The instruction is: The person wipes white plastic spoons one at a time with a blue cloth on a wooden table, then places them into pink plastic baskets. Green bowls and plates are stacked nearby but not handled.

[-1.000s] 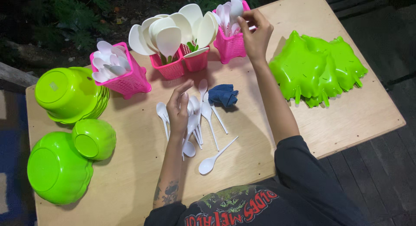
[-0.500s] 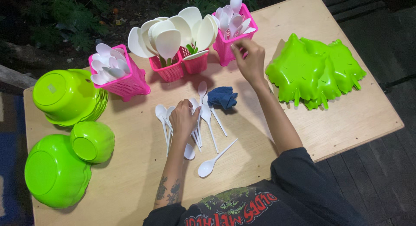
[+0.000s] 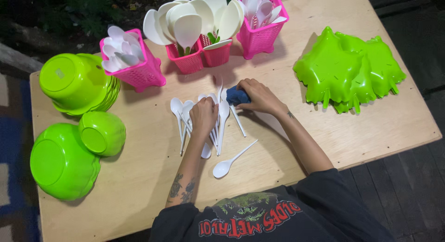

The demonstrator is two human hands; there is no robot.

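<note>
A pile of white plastic spoons (image 3: 185,113) lies in the middle of the wooden table (image 3: 139,186). My left hand (image 3: 203,116) rests curled on top of this pile, fingers closed over some spoon handles. One spoon (image 3: 228,163) lies apart, nearer to me. My right hand (image 3: 258,96) sits on a crumpled blue cloth (image 3: 235,95) just right of the pile and grips it.
Three pink baskets stand at the back: one with spoons (image 3: 134,70) on the left, a double one with white rice paddles (image 3: 194,58), one with spoons (image 3: 262,35) on the right. Green bowls (image 3: 69,126) are stacked upside down at left. Green leaf-shaped dishes (image 3: 347,70) lie at right.
My right hand left the right pink basket, came down and took hold of the blue cloth. My left hand lowered onto the spoon pile and closed.
</note>
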